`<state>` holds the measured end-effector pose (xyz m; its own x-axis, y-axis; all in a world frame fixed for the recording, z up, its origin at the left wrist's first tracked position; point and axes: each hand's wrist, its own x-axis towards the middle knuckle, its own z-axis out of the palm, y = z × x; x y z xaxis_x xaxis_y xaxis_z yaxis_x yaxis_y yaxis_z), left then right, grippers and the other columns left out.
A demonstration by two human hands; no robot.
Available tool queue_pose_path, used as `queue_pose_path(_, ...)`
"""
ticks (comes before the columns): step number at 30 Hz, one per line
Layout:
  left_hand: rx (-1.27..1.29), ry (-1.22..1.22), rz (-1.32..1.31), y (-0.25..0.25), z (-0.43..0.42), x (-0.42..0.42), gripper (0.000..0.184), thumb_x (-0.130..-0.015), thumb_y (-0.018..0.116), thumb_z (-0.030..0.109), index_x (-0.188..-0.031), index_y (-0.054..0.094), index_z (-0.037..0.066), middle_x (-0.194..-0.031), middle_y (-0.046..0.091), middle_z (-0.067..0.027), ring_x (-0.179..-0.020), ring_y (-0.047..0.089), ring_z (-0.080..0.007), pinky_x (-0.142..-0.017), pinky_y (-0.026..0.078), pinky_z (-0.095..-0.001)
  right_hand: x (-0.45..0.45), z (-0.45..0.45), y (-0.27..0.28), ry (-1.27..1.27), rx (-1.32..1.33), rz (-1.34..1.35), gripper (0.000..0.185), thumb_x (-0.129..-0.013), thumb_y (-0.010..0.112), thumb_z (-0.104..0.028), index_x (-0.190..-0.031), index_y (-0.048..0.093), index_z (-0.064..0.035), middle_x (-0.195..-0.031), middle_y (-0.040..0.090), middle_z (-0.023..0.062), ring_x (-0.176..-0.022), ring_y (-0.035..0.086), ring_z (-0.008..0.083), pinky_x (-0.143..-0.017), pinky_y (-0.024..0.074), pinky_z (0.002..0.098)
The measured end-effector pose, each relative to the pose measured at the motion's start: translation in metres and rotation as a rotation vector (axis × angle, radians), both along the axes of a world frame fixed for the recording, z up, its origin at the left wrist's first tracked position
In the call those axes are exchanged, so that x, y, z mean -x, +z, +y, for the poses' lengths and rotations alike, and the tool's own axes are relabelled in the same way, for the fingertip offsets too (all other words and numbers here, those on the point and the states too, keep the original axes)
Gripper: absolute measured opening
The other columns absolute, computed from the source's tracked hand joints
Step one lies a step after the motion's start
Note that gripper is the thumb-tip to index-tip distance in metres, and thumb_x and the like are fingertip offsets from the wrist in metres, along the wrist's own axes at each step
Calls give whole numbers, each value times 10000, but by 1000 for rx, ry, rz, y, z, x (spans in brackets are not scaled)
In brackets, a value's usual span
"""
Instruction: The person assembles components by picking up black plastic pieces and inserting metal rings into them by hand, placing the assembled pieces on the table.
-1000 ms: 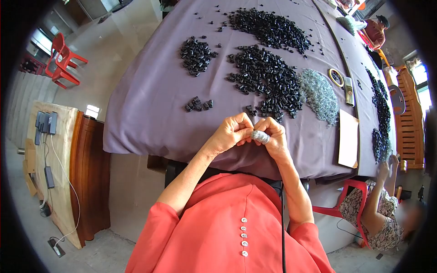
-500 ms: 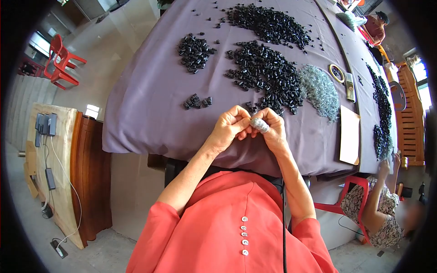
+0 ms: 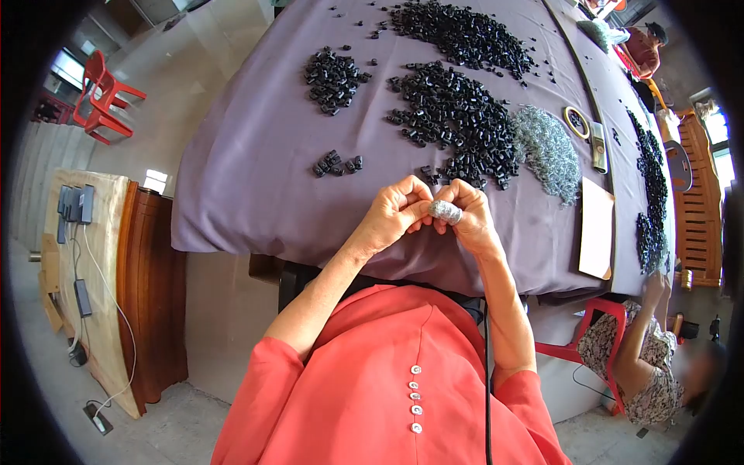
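Observation:
My left hand and my right hand meet fingertip to fingertip over the near edge of the cloth. Both are closed in a pinch. Whatever sits between the fingers is too small and too covered to name. A grey wrapping covers the tip of a right-hand digit, apparently the thumb. Just beyond the hands lies a large pile of small black plastic pieces. To its right is a heap of small shiny clear or metallic pieces. A small cluster of black pieces rests left of my hands.
A purple-grey cloth covers the table. More black pieces lie farther back. At right are a tape roll and a pale board. Another person sits at the right edge. A wooden cabinet stands left.
My hands stay pinched together in nearly the same place, with the fingers slightly shifted. The whole view has tilted a little.

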<state>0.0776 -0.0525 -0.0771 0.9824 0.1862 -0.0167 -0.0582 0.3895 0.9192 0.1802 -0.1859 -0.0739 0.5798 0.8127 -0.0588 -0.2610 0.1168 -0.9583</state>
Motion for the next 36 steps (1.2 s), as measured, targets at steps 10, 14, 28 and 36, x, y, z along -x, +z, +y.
queue_pose_path(10, -63, -34, 19, 1, -2, 1, 51, -869, 582, 71, -848, 536, 68, -671, 569, 3, -557, 479, -29, -475, 370, -168, 6, -3, 5, -33, 78, -139, 261, -752, 731, -132, -693, 493, -42, -651, 567, 49, -512, 506, 80, -451, 388, 200)
queue_pose_path(14, -4, 16, 16, 3, -5, 0, 75, -874, 578, 88, -864, 513, 52, -681, 570, -17, -553, 483, -39, -469, 374, -173, 8, 0, 5, -47, 47, -95, 228, -765, 717, -135, -728, 515, -36, -679, 589, 49, -531, 524, 84, -464, 408, 199)
queue_pose_path(28, 73, -8, 70, -3, 3, -3, 227, -872, 595, 167, -975, 434, 45, -685, 561, -49, -505, 491, -70, -437, 381, -187, 9, 0, 8, 64, 85, -113, 207, -816, 663, -165, -930, 572, -18, -727, 624, 41, -630, 568, 78, -515, 428, 202)
queue_pose_path(36, 56, -31, 106, 1, 4, -3, 196, -876, 588, 158, -962, 450, 49, -648, 555, -30, -479, 480, -59, -414, 373, -180, 16, 0, 11, 50, 146, -257, 193, -845, 633, -219, -907, 539, -63, -691, 654, 12, -624, 560, 43, -500, 382, 187)
